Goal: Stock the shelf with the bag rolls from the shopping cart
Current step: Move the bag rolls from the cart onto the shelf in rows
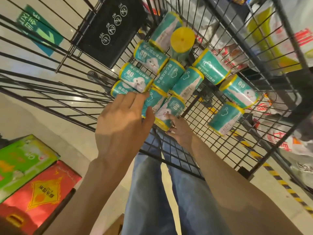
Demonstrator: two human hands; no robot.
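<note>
Shopping cart (237, 106): black wire basket, viewed from above. The bag rolls (171, 77) lie loose on its mesh floor, most clustered at centre-left and touching one another; three lie apart to the right, and one stands on end, yellow cap up (182, 39). No shelf is in view; nothing is judged stocked yet.

Risks, as judged:
- The rolls are round and unsecured. If one is lifted out of the packed cluster, its neighbours may be nudged and rolled off across the mesh, out of easy reach.
- If several are gathered at once, one may slip from between the hands and be dropped back into the cart or onto the floor.
- The wrappers look glossy, so a light fingertip hold is thought unreliable.

Left hand (122, 119): spread wide, fingers nearly straight. The fingertips rest on the nearest left rolls (123, 89) and the thumb lies against the roll in the middle (152, 100). Nothing is enclosed.

Right hand (177, 129): lower in the basket, fingers curled at the near end of one roll (169, 111). It is taken to be gripped, though the fingers are partly hidden.
</note>
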